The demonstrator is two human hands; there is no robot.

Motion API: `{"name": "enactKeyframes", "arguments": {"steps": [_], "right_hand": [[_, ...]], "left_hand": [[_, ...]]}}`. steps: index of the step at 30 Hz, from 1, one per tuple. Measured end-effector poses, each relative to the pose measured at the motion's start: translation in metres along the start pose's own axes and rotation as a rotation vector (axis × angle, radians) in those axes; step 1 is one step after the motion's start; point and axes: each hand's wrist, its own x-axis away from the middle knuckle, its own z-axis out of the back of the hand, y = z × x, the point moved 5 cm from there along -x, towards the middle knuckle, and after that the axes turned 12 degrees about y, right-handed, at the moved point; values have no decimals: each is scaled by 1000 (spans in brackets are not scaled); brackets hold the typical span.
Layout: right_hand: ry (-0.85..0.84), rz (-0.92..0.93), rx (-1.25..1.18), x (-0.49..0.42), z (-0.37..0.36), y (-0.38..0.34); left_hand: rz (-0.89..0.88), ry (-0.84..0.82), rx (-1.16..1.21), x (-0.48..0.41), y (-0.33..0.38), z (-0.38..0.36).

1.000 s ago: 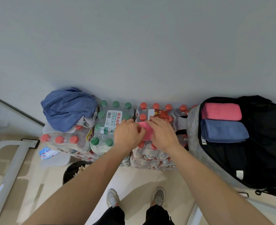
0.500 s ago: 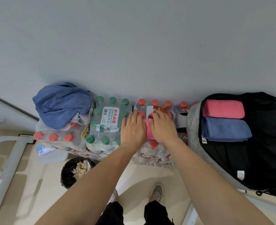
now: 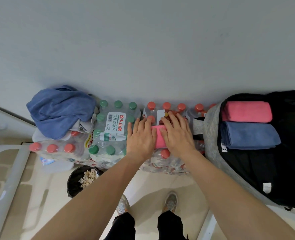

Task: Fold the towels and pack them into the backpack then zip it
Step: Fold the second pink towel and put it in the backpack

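A white label (image 3: 114,124) on the pack of green-capped water bottles (image 3: 108,150), toward nine o'clock of the view's middle, reads 农夫山泉 in red and 饮用纯净水 in dark print, beside a barcode. At three o'clock, a small tag (image 3: 224,149) on the backpack (image 3: 210,135) bears a lightning-like mark.

Head camera, sole view: you are wearing it, and it is looking forward and steeply down, facing the wall (image 3: 143,49). Near centre it is catching your left hand (image 3: 140,137) and right hand (image 3: 177,135); shoes (image 3: 171,200) are showing at the bottom.
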Motion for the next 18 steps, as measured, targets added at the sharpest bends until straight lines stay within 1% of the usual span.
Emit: {"name": "enactKeyframes", "arguments": {"steps": [2,5,7,9,11,13,15,18], "right_hand": [[-4,53,-57,2,10,-3],[-131,66,-117,2,21,-3],[-209,44,-140,-4,26,-1],[-270,2,-246,-14,30,0],[-287,-44,-358,-25,34,3],[-265,-98,-419,-33,36,4],[-252,-122,-381,-34,32,1],[-190,-94,-133,-25,18,-1]], "left_hand": [[-13,33,-56,1,1,4],[-5,40,-128,0,3,10],[-49,29,-148,-2,5,17],[-88,28,-72,-8,5,26],[-44,7,85,-16,0,37],[4,9,155,-24,-6,41],[-1,18,93,-30,-5,39],[21,-6,-88,-35,3,30]]}}
